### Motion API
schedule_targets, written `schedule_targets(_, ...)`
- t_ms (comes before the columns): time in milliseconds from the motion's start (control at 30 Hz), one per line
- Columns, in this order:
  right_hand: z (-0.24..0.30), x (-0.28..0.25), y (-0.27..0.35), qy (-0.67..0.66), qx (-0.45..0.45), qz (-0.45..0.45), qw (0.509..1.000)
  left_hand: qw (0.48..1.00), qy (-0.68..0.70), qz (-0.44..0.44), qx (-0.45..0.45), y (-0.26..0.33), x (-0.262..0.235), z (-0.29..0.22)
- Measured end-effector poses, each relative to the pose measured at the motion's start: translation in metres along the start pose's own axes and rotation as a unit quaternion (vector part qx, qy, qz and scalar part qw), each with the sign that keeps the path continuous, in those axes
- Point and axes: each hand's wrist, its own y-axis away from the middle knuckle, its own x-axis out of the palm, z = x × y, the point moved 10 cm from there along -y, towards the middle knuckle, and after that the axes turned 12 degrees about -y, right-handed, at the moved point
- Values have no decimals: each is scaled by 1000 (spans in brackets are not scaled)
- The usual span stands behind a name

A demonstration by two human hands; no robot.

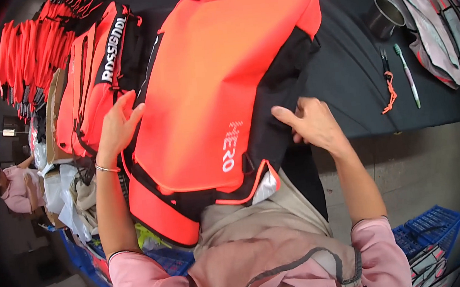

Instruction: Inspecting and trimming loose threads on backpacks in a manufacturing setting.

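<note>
Both hands are gripping the soft, bulky orange bag (207,84): your left hand (118,127) spread on its side, right hand (311,124) pinching its black panel.

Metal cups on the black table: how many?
1. The metal cup stands at the table's far right, beside grey fabric pieces. Others may be hidden behind the orange bag.

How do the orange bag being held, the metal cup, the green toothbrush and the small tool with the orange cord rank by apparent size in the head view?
1. Orange bag, by far.
2. Metal cup.
3. Green toothbrush and tool with orange cord: similar length, too close to rank.
</note>
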Motion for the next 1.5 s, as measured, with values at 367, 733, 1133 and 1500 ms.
schedule_targets(367,22,-93,-8,-242,-233,-99,937,989,-35,94,104,63,73,-28)
schedule_targets(733,67,-50,75,58,-331,-112,935,971,192,-26,142,85,20,-85)
schedule_targets(1133,64,127,142,352,-568,-9,744,950,271,-101,116,129,-13,-87)
schedule_targets(1500,91,143,109,283,-593,-34,753,915,270,189,233,111,2,-84)
